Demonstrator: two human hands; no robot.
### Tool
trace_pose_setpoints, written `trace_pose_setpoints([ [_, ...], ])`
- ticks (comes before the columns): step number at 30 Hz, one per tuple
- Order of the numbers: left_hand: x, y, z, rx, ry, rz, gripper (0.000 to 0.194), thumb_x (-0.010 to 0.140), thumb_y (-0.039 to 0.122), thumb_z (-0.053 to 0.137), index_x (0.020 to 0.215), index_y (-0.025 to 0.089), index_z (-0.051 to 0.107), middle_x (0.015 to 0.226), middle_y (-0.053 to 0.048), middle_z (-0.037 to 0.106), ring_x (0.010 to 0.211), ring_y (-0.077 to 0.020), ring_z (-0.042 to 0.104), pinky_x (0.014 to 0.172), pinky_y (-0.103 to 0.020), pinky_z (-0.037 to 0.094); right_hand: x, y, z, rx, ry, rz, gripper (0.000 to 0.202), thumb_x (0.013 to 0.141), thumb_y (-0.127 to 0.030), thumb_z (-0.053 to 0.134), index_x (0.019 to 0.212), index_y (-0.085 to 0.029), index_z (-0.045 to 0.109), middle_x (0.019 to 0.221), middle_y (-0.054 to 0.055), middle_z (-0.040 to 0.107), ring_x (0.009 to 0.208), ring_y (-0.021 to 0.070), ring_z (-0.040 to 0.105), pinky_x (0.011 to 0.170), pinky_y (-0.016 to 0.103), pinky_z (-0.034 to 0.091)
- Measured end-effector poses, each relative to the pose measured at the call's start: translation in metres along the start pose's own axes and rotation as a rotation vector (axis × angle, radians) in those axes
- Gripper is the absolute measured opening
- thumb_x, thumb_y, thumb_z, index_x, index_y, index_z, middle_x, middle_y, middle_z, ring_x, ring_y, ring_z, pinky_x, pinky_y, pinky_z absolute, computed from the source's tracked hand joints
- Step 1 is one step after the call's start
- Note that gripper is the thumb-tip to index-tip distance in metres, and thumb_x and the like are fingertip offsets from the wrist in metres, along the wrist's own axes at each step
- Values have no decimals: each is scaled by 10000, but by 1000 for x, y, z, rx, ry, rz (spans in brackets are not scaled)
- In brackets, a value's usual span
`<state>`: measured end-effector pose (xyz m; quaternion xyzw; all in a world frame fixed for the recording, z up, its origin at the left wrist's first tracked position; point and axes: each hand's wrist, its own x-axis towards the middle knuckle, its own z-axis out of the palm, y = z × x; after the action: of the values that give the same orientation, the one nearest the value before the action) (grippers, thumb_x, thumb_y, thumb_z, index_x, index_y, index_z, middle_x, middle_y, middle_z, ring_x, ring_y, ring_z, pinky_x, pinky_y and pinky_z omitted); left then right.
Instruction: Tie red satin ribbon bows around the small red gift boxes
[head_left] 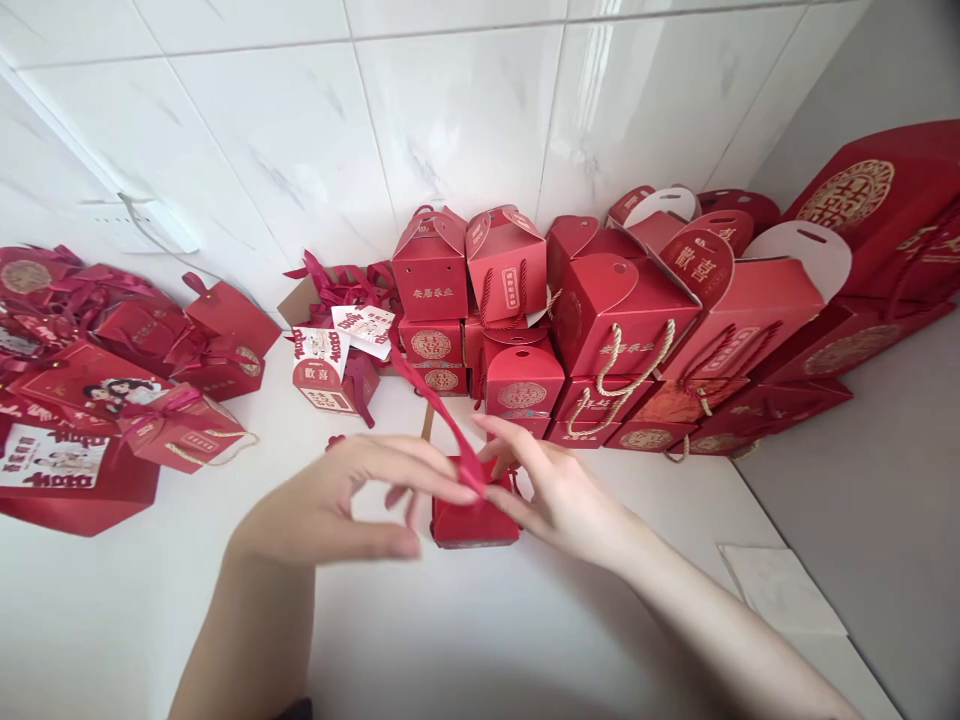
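Observation:
A small red gift box (474, 525) stands on the white surface in front of me. A dark red ribbon (456, 425) rises from above it in a long strip leaning to the left. My right hand (559, 490) pinches the ribbon near the top of the box. From the left, my left hand (337, 500) reaches in with its index fingertip against the ribbon. Its thumb hangs apart from the fingers, slightly blurred. Both hands cover part of the box's top.
Stacked red gift boxes (517, 385) with rope handles line the tiled wall. Large red bags (862, 200) stand at the right. An open carton (298, 300) of ribbons sits behind a small box (330, 395) with cards. Ribboned boxes (184, 430) crowd the left.

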<state>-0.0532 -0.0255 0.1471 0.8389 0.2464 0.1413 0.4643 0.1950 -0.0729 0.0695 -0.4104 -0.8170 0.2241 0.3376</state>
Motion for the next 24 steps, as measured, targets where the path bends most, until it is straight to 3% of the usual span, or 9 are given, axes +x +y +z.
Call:
trace_pose_setpoints([
  [1, 1, 9, 8, 16, -64, 3, 392, 798, 361, 723, 1188, 334, 692, 1014, -50, 719, 758, -165, 638, 677, -281, 512, -1, -1, 0, 50, 7, -36, 528, 941, -242, 539, 1426, -222, 331, 1107, 68, 673, 931, 173, 649, 822, 311, 525],
  [4, 6, 19, 24, 31, -123, 5, 381, 820, 314, 706, 1200, 318, 677, 1136, -50, 697, 769, -147, 642, 751, -284, 541, -3, -7, -3, 120, 42, -141, 281, 947, -201, 522, 1225, -211, 569, 1040, 62, 696, 896, 160, 649, 800, 280, 519],
  [7, 11, 13, 29, 92, 95, 45, 235, 856, 278, 654, 1083, 246, 703, 1092, -78, 710, 906, -192, 661, 853, -327, 537, -5, -14, -10, 173, 56, -148, 191, 957, -179, 502, 1036, -184, 676, 892, 53, 714, 784, 147, 645, 731, 258, 517],
  [9, 15, 9, 32, 142, 249, 52, 278, 849, 284, 654, 1121, 229, 667, 1188, -101, 680, 1090, -244, 622, 978, -392, 492, -7, -18, -15, 245, 50, -106, 209, 967, -193, 498, 1026, -185, 698, 886, 48, 727, 779, 141, 658, 720, 246, 525],
  [11, 21, 7, 35, 130, 238, 28, 389, 817, 312, 694, 1192, 228, 634, 1278, -99, 639, 1178, -269, 583, 1032, -417, 460, -9, -20, -18, 351, 75, -35, 232, 979, -226, 492, 1058, -195, 708, 894, 44, 739, 785, 141, 678, 716, 246, 540],
  [15, 33, 6, 48, -60, 132, -77, 260, 861, 316, 650, 1085, 192, 697, 1068, -67, 728, 993, -226, 670, 884, -331, 536, -15, -20, -26, 526, 224, 107, 288, 994, -307, 470, 1056, -203, 731, 802, 29, 747, 622, 133, 667, 631, 267, 560],
  [18, 35, 5, 55, -194, 129, -138, 202, 910, 297, 578, 979, 167, 716, 936, -62, 733, 857, -182, 677, 764, -277, 542, -17, -17, -34, 381, 380, 196, 315, 982, -335, 493, 919, -192, 767, 695, 17, 727, 497, 112, 600, 529, 250, 506],
  [21, 32, 6, 58, -337, 110, -178, 226, 904, 280, 585, 1103, 194, 652, 888, -43, 689, 781, -147, 653, 686, -249, 536, -17, -16, -40, 190, 457, 251, 324, 963, -356, 526, 838, -190, 775, 616, 7, 696, 489, 113, 594, 498, 242, 468],
  [24, 28, 8, 58, -360, 147, -181, 443, 849, 295, 665, 1268, 262, 523, 960, -33, 637, 789, -140, 648, 644, -232, 530, -17, -17, -45, 181, 499, 283, 354, 956, -384, 531, 778, -191, 768, 620, 9, 706, 469, 110, 596, 479, 239, 473],
])
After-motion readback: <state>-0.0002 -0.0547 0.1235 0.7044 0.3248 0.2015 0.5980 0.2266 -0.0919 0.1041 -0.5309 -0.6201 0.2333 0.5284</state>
